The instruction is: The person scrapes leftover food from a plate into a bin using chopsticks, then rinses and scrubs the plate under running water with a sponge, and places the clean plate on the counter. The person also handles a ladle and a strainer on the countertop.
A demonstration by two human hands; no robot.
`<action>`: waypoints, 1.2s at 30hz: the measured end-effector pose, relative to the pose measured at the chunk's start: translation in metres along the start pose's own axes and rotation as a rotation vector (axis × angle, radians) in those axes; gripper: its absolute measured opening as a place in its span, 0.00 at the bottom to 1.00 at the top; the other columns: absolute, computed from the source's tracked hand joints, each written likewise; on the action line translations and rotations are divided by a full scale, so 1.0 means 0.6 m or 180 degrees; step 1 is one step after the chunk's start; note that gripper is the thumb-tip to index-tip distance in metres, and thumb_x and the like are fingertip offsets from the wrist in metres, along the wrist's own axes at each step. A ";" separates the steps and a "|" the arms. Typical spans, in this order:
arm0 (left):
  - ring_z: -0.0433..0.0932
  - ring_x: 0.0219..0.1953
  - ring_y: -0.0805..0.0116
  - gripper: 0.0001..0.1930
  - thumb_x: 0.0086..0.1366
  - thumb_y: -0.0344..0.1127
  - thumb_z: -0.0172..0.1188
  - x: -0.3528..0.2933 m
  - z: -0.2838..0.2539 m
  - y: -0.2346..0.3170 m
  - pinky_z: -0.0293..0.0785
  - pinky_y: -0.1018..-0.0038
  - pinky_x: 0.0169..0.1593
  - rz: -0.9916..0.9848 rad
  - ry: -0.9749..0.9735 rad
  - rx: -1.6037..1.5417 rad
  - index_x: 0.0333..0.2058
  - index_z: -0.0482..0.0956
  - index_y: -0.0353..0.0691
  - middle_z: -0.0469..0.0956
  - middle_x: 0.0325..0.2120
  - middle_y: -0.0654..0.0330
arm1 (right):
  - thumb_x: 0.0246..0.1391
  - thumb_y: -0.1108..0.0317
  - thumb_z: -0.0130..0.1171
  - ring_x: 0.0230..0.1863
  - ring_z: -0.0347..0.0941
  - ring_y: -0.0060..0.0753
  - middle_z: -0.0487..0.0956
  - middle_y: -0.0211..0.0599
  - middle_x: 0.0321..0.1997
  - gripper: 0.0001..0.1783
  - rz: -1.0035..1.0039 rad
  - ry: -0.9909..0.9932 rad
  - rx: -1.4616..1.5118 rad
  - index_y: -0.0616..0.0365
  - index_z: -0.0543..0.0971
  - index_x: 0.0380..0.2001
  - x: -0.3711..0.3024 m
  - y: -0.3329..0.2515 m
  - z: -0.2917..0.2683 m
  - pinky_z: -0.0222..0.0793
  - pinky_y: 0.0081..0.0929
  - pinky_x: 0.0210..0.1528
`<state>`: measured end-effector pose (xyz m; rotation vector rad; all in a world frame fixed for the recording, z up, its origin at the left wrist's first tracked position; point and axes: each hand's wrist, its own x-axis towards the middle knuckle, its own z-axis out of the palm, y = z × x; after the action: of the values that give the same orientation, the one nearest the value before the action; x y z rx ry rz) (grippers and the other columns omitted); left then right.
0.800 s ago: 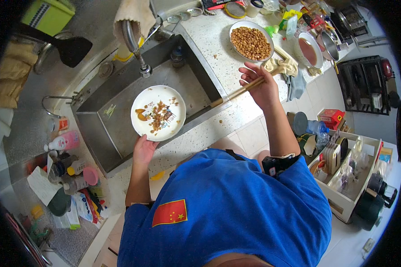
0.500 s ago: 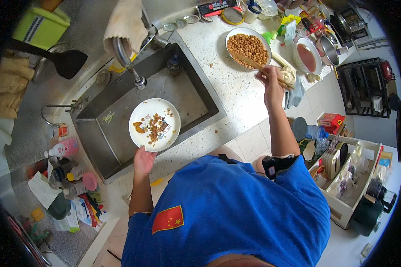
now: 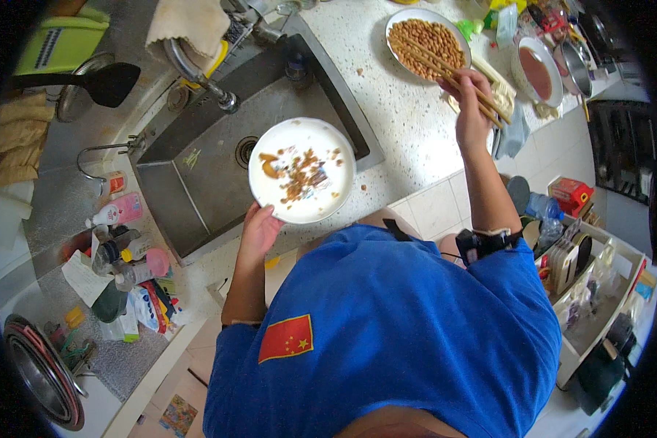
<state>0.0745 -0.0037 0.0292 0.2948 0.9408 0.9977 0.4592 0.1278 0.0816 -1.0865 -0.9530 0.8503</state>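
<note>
My left hand (image 3: 259, 228) grips the near rim of a white plate (image 3: 336, 193), raised over the front edge of the sink (image 3: 230, 171). Brown food scraps (image 3: 303, 173) are scattered across the plate's middle. In my right hand (image 3: 471, 104) is a pair of wooden chopsticks (image 3: 498, 111), fingers closed around them. Their tips reach over a white dish heaped with peanuts (image 3: 425, 50) on the speckled counter. From this view I cannot tell whether the tips touch the peanuts.
A cloth-draped faucet (image 3: 197, 73) rises behind the sink. Bottles (image 3: 117, 210) crowd the left counter. Right of the peanuts stand a bowl of pinkish liquid (image 3: 539, 74) and a metal pot (image 3: 573, 67). A grey cloth (image 3: 512, 135) hangs at the counter edge, above a white drawer unit (image 3: 584, 314).
The plate in my left hand has moved right, toward the sink's front edge, and looks larger. My right hand still holds the chopsticks, now spread apart over the peanuts. The whole view has shifted.
</note>
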 end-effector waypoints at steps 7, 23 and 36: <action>0.67 0.50 0.56 0.25 0.55 0.29 0.46 0.096 0.127 -0.012 0.64 0.60 0.52 -0.0883 -0.1019 0.0895 0.52 0.55 0.31 0.65 0.48 0.49 | 0.55 0.64 0.44 0.30 0.73 0.31 0.73 0.37 0.29 0.13 0.1216 0.0208 0.0449 0.64 0.70 0.34 -0.215 -0.095 -0.076 0.72 0.27 0.37; 0.68 0.48 0.60 0.26 0.54 0.32 0.49 0.098 0.288 -0.217 0.69 0.65 0.47 -0.2356 -0.2250 0.1940 0.52 0.54 0.35 0.65 0.47 0.51 | 0.55 0.65 0.44 0.30 0.74 0.30 0.73 0.38 0.31 0.12 0.0794 0.2691 0.0559 0.63 0.71 0.35 -0.568 -0.165 -0.180 0.71 0.24 0.36; 0.69 0.47 0.59 0.22 0.57 0.26 0.47 -0.019 0.441 -0.500 0.69 0.64 0.49 -0.2663 -0.2303 0.2159 0.51 0.56 0.36 0.65 0.47 0.52 | 0.56 0.64 0.42 0.33 0.74 0.29 0.74 0.40 0.34 0.14 0.0981 0.3110 0.0637 0.64 0.71 0.38 -0.740 -0.230 -0.441 0.70 0.23 0.39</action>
<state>0.4552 -0.1255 0.0099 0.6963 0.5923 -0.2372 0.5594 -0.3976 0.0775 -1.2852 0.1144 0.5229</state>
